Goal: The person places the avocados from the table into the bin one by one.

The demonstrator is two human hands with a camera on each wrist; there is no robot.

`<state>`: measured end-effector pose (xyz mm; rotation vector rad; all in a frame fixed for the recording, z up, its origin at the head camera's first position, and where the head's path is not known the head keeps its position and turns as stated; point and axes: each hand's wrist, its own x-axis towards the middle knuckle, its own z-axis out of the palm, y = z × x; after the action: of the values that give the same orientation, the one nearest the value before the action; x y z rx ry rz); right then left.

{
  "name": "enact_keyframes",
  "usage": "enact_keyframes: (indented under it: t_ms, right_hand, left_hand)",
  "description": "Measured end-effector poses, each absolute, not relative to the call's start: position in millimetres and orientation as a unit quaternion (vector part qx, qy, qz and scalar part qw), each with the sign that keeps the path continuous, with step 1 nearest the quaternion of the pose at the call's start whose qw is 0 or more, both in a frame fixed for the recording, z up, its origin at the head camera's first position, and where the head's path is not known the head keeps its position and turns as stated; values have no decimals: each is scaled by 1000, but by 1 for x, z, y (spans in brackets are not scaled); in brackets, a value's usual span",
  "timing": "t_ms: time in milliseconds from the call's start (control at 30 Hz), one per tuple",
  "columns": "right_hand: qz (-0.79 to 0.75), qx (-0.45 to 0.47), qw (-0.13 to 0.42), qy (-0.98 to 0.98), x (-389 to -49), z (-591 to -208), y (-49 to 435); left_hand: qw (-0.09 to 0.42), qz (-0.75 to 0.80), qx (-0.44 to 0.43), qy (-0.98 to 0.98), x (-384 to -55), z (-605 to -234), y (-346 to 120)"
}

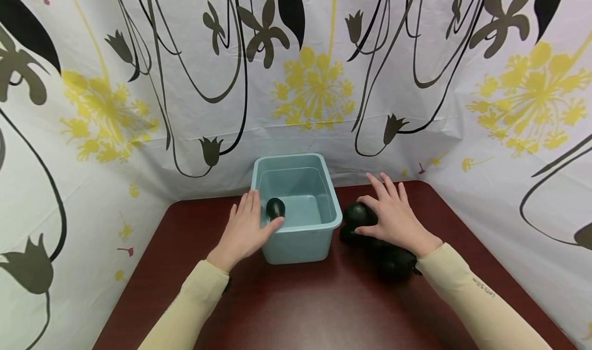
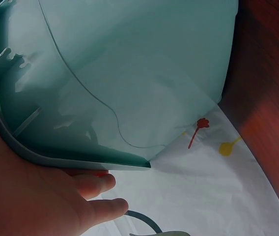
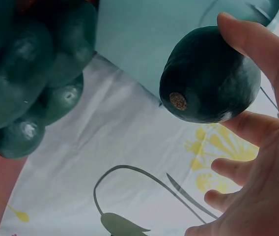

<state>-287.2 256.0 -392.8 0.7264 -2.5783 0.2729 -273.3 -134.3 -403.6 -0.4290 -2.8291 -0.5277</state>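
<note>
In the head view my right hand pinches a dark green avocado between thumb and fingers, just right of a pale blue-green plastic bin. The right wrist view shows the brown stem scar on this avocado, while the other fingers spread apart from it. Below and beside that hand several more avocados lie in a pile on the table. One avocado is inside the bin. My left hand rests along the bin's left rim with straight fingers, its thumb over the near left corner.
The bin stands on a dark red-brown table, near its back edge. A white cloth with printed flowers hangs behind the table and along both sides.
</note>
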Motion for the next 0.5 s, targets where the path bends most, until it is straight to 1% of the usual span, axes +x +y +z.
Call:
enact_keyframes:
  t_ms: [500]
  right_hand:
    - [94,252,257,-928,-293,-369,252]
  left_hand:
    - [116,-179,-147,-966,-274,-403,-134]
